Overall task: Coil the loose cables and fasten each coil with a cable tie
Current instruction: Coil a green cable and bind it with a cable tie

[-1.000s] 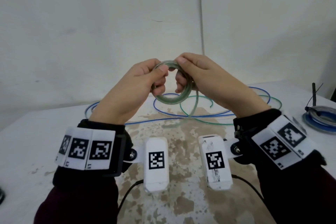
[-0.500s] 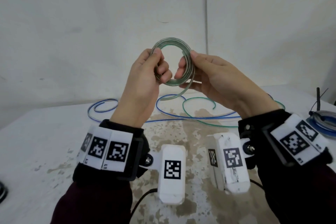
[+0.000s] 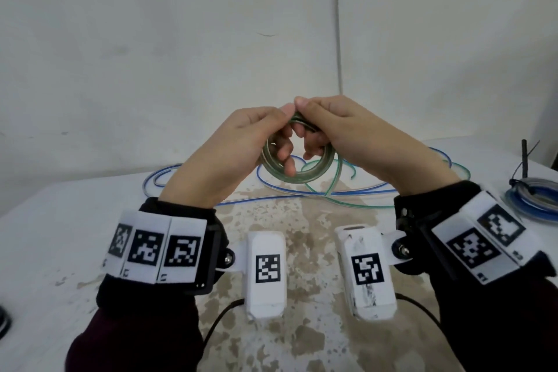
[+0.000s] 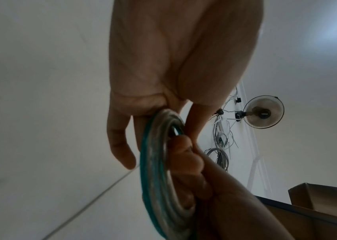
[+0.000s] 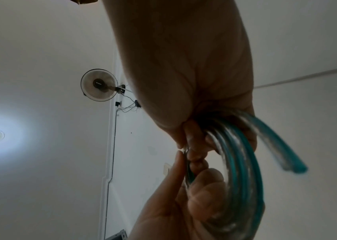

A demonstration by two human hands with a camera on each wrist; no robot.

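Both hands hold a small coil of green-striped clear cable (image 3: 302, 177) above the table. My left hand (image 3: 253, 136) grips the coil's left side, fingers curled through the ring. My right hand (image 3: 329, 127) pinches the top of the coil, thumb tip meeting the left thumb. The left wrist view shows the green coil (image 4: 157, 170) running between the curled fingers. In the right wrist view the coil (image 5: 239, 164) passes under my fingers and a loose strand (image 5: 276, 144) leaves to the right. The cable's uncoiled green tail (image 3: 332, 187) drops to the table. A loose blue-striped cable (image 3: 271, 190) lies behind.
A finished blue coil (image 3: 534, 199) with a black cable tie (image 3: 524, 160) lies at the right edge of the white table (image 3: 60, 251). The table's middle has worn brown patches. A white wall stands close behind. A dark object (image 3: 3, 320) shows at the left edge.
The hands lowered the coil from chest height toward the table and tipped it flatter. The right hand shifted over the top of the ring, and another turn of the tail was drawn in.
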